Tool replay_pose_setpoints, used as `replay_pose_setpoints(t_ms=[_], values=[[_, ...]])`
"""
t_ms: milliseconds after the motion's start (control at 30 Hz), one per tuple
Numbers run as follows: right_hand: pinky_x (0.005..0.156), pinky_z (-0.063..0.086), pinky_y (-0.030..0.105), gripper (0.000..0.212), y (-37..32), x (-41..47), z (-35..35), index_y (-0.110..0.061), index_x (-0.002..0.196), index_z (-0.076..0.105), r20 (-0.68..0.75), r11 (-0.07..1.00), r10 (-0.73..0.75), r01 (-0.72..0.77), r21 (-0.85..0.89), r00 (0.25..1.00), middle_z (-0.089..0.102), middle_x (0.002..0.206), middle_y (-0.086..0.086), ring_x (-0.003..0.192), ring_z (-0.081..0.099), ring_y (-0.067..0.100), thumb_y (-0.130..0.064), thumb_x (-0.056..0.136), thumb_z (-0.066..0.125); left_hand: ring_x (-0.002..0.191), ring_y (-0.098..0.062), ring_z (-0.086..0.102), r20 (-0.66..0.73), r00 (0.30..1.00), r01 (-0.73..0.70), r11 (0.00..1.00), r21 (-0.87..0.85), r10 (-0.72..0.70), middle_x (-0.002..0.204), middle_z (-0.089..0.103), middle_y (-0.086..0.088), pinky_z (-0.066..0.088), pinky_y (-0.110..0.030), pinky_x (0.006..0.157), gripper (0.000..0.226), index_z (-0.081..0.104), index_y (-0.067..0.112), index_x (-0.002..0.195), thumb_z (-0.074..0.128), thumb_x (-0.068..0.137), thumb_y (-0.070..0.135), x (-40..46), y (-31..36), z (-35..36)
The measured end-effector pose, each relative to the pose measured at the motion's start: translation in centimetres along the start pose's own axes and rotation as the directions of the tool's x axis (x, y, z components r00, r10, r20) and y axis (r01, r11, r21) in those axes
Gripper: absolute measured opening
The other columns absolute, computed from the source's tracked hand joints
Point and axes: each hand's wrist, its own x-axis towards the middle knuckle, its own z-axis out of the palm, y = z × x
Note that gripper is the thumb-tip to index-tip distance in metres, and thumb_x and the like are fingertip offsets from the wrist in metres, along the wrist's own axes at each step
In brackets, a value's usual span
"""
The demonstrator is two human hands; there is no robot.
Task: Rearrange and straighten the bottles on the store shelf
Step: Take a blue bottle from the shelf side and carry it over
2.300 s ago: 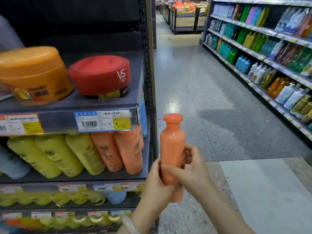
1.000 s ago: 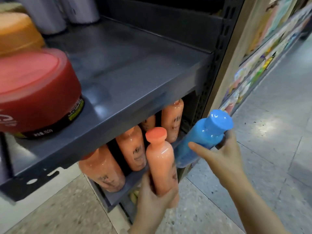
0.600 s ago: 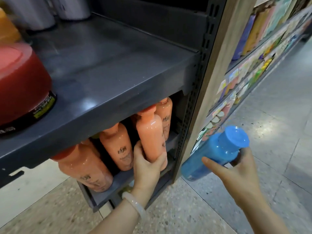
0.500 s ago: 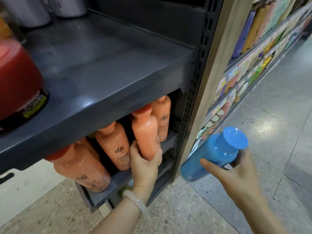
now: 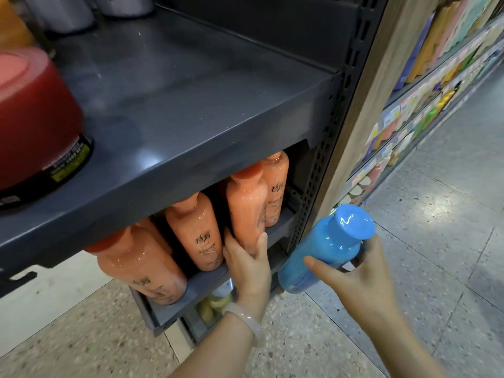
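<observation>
The dark grey upper shelf (image 5: 196,110) fills most of my view, its front lip hanging low over the row below, so only a narrow gap is left above the orange caps. To the right the perforated upright post (image 5: 324,170) closes that end of the bay, and past it the speckled floor (image 5: 436,241) of the aisle lies open. On the upper shelf a red tub (image 5: 35,118) sits at the far left, with bare shelf between it and the post. The lower shelf (image 5: 201,282) carries four orange bottles. My left hand (image 5: 249,266) grips the base of the orange bottle (image 5: 246,211), which stands on the lower shelf, just beside the last one by the post. My right hand (image 5: 357,279) holds the blue bottle (image 5: 324,249), tilted, out in the aisle just outside the post. Compared with half a second ago, the orange bottle sits a little deeper under the lip, and the blue bottle has barely shifted. A pale bangle (image 5: 245,320) circles my left wrist.
</observation>
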Motion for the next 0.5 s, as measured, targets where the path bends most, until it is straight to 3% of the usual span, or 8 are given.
replay_pose_setpoints(t_ms=[133,233,333,500], values=[[0.068,0.044,0.0,0.064,0.1,0.1,0.5,-0.033,0.1,0.045,0.002,1.0,-0.001,0.001,0.016,1.0,0.06,0.101,-0.011,0.083,0.058,-0.011,-0.001,0.058,0.082,0.121,-0.034,0.044,-0.131,0.987,0.08,0.995,-0.057,-0.087,0.128,0.048,-0.02,0.035,-0.043,0.105,0.086,0.037,0.0,0.129,0.083,0.061,0.027,-0.4,1.0,1.1],[0.066,0.045,0.001,0.063,0.2,-0.2,0.6,-0.034,0.095,0.045,0.0,1.0,0.003,-0.003,0.03,1.0,0.059,0.1,-0.011,0.081,0.058,-0.012,0.001,0.058,0.081,0.117,-0.036,0.047,-0.213,0.972,0.079,0.993,-0.085,-0.096,0.123,0.052,-0.021,0.037,-0.04,0.099,0.071,0.042,0.0,0.126,0.078,0.07,0.025,-0.5,0.8,1.6],[0.066,0.047,0.001,0.064,0.0,-0.6,0.6,-0.035,0.095,0.045,0.001,0.999,0.007,-0.007,0.032,1.0,0.059,0.1,-0.013,0.078,0.058,-0.016,0.004,0.058,0.081,0.117,-0.039,0.047,-0.28,0.958,0.057,0.998,-0.01,-0.057,0.127,0.052,-0.024,0.036,-0.04,0.098,0.064,0.04,0.0,0.131,0.068,0.08,0.026,-1.2,0.1,1.9],[0.069,0.046,0.001,0.067,-0.1,-0.9,-0.2,-0.025,0.108,0.045,0.008,0.999,0.02,-0.021,0.035,1.0,0.06,0.105,-0.006,0.093,0.058,-0.003,0.002,0.059,0.081,0.125,-0.042,0.04,-0.378,0.912,0.172,0.985,0.005,-0.158,0.136,0.043,-0.026,0.032,-0.049,0.101,0.056,0.039,-0.001,0.134,0.058,0.087,0.022,-1.6,-0.1,2.4]])
